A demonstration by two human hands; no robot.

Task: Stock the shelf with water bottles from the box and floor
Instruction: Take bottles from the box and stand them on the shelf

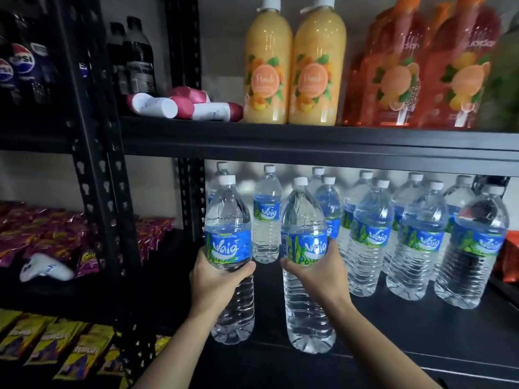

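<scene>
My left hand (217,279) grips a clear water bottle (228,220) with a blue label around its middle, upright over the front left of the black shelf (393,321). My right hand (317,272) grips a second water bottle (304,310) the same way, just to the right. Both bottle bases sit at the shelf's front edge; whether they touch it I cannot tell. Several more water bottles (370,237) stand in rows on the shelf behind and to the right.
The shelf board above (309,141) hangs low over the bottle caps and carries yellow soap bottles (292,68) and orange ones (421,71). A black upright post (98,164) stands to the left. Snack packets (50,343) fill the left rack.
</scene>
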